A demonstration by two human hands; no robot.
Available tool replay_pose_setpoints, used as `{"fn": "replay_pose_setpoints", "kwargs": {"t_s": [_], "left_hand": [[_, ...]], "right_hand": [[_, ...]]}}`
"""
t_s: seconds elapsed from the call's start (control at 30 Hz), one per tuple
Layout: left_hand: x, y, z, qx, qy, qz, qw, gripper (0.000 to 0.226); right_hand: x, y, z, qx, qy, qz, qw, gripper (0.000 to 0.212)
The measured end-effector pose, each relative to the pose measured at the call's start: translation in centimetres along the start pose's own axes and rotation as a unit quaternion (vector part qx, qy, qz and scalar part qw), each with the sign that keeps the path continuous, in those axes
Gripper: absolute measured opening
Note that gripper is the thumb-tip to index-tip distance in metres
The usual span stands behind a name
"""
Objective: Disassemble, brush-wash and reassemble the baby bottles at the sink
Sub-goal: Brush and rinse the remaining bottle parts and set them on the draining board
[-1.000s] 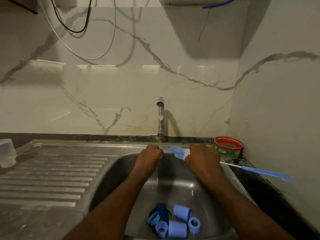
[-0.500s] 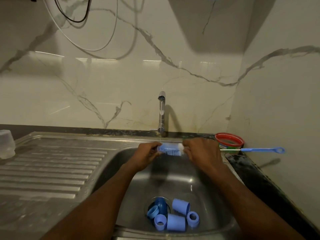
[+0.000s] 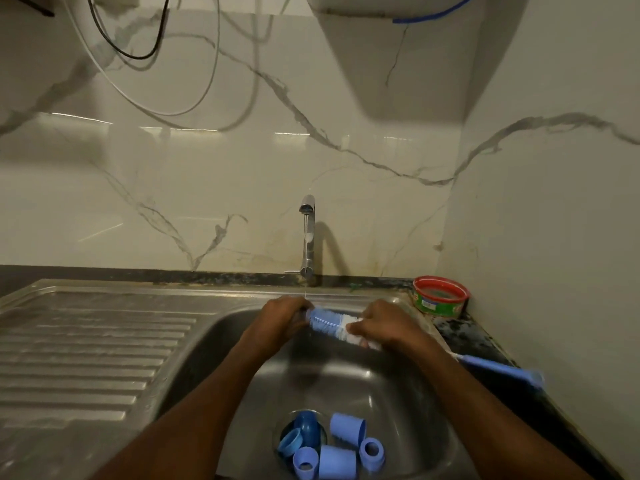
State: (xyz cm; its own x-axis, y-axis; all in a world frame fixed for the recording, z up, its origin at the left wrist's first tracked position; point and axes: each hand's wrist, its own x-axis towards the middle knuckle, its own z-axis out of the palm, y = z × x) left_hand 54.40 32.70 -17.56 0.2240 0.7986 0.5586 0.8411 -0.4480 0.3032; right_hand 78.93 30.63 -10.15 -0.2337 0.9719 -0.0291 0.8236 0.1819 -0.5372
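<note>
Brush-wash step: left hand (image 3: pixel 282 318) & right hand (image 3: pixel 382 325) are both gripping the bottle brush (image 3: pixel 325 320), fingers curled round it, under the tap (image 3: pixel 307 233) trickle. Blue bottle parts (image 3: pixel 332 448) are sitting at sink (image 3: pixel 398 393) drain, prob. needing scrubbing next.

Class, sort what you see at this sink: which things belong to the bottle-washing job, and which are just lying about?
In the job: bottle brush, gripped by the left hand and right hand; running tap; blue bottle parts by the drain; sink.

Lying about: red-rimmed tub; hanging cables; draining board.
</note>
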Motion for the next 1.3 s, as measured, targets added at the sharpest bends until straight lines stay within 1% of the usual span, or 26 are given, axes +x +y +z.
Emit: {"fn": "replay_pose_setpoints", "kwargs": {"t_s": [0.03,0.07,0.1,0.17,0.23,0.3,0.4,0.47,0.53,0.6,0.63,0.67,0.7,0.73,0.77,0.8,0.83,0.9,0.97,1.03,1.13,1.17,1.2,1.23,1.27,1.3], "left_hand": [[-0.1,-0.1,0.1,-0.020,-0.002,-0.026,0.999,0.027],[-0.2,-0.3,0.2,-0.031,-0.008,-0.037,0.999,0.029],[-0.3,-0.6,0.4,-0.025,-0.021,-0.042,0.999,0.032],[-0.5,-1.2,0.7,-0.010,-0.047,-0.051,0.998,0.036],[-0.4,-1.5,0.7,-0.012,-0.048,-0.062,0.997,0.036],[-0.1,-1.3,0.3,-0.034,-0.020,-0.075,0.996,0.032],[-0.2,-1.4,-0.1,-0.046,-0.009,-0.088,0.995,0.033],[-0.6,-1.4,-0.3,-0.031,-0.019,-0.068,0.997,0.035],[-0.8,-1.5,-0.3,-0.015,-0.021,-0.042,0.999,0.036],[-0.7,-1.1,-0.5,0.015,-0.008,-0.012,1.000,0.034],[-0.5,-0.9,-0.7,0.036,0.005,0.004,0.999,0.032],[-0.3,-0.8,-0.9,0.053,0.018,0.021,0.998,0.029],[-0.3,-0.6,-1.1,0.063,0.023,0.029,0.997,0.027],[-0.4,-0.6,-1.2,0.067,0.023,0.032,0.997,0.027],[-0.4,-0.4,-1.3,0.062,0.021,0.034,0.997,0.027],[-0.5,-0.3,-1.4,0.053,0.016,0.028,0.998,0.028],[-0.3,0.2,-1.3,0.038,0.005,0.007,0.999,0.028],[0.3,1.3,-1.0,0.026,-0.042,-0.080,0.996,0.034],[0.7,1.6,-0.5,0.064,-0.094,-0.176,0.978,0.045],[0.7,1.1,0.1,0.068,-0.090,-0.179,0.977,0.051],[0.5,0.7,-0.1,0.096,-0.104,-0.133,0.981,0.045],[0.6,0.6,-0.2,0.105,-0.102,-0.122,0.982,0.040],[0.4,0.3,-0.2,0.113,-0.097,-0.110,0.983,0.036],[0.3,0.3,-0.5,0.115,-0.091,-0.094,0.985,0.032],[0.1,0.2,-0.7,0.124,-0.083,-0.069,0.986,0.029],[0.0,0.2,-0.8,0.124,-0.073,-0.043,0.989,0.027]], "right_hand": [[0.2,0.4,0.2,-0.095,0.047,-0.050,0.993,0.035],[0.3,0.7,0.4,-0.167,0.085,-0.102,0.977,0.047],[0.4,0.9,0.5,-0.213,0.105,-0.153,0.959,0.054],[0.5,1.1,0.8,-0.265,0.134,-0.227,0.928,0.057],[0.7,1.3,1.0,-0.295,0.163,-0.267,0.903,0.053],[0.9,1.2,1.3,-0.296,0.170,-0.274,0.899,0.051],[1.2,0.7,1.0,-0.320,0.169,-0.262,0.895,0.049],[1.5,0.6,0.8,-0.337,0.170,-0.248,0.892,0.046],[1.7,0.7,0.9,-0.332,0.169,-0.222,0.901,0.043],[1.8,0.8,1.5,-0.299,0.165,-0.179,0.923,0.039],[1.7,0.8,1.6,-0.253,0.150,-0.155,0.943,0.037],[1.6,0.8,1.6,-0.177,0.114,-0.128,0.969,0.035],[1.5,0.7,1.4,-0.080,0.058,-0.096,0.990,0.034],[1.4,0.6,1.1,0.005,0.012,-0.070,0.997,0.033],[1.2,0.5,1.0,0.043,-0.011,-0.059,0.997,0.034],[1.1,0.3,0.8,0.037,-0.008,-0.067,0.997,0.036],[0.9,0.3,0.8,-0.006,0.016,-0.082,0.997,0.039],[0.7,0.3,0.8,-0.124,0.084,-0.126,0.981,0.040],[0.3,0.3,0.6,-0.198,0.127,-0.155,0.960,0.043],[0.4,0.5,0.3,-0.239,0.153,-0.178,0.942,0.046],[0.4,0.4,0.3,-0.255,0.182,-0.197,0.929,0.035],[0.5,0.3,0.6,-0.268,0.183,-0.182,0.928,0.033],[0.5,0.0,0.7,-0.257,0.168,-0.158,0.938,0.031],[0.6,-0.3,0.6,-0.202,0.132,-0.110,0.964,0.028],[0.6,-0.6,0.2,-0.096,0.071,-0.039,0.992,0.023],[0.4,-0.9,-0.4,0.043,0.000,0.036,0.998,0.021]]}}
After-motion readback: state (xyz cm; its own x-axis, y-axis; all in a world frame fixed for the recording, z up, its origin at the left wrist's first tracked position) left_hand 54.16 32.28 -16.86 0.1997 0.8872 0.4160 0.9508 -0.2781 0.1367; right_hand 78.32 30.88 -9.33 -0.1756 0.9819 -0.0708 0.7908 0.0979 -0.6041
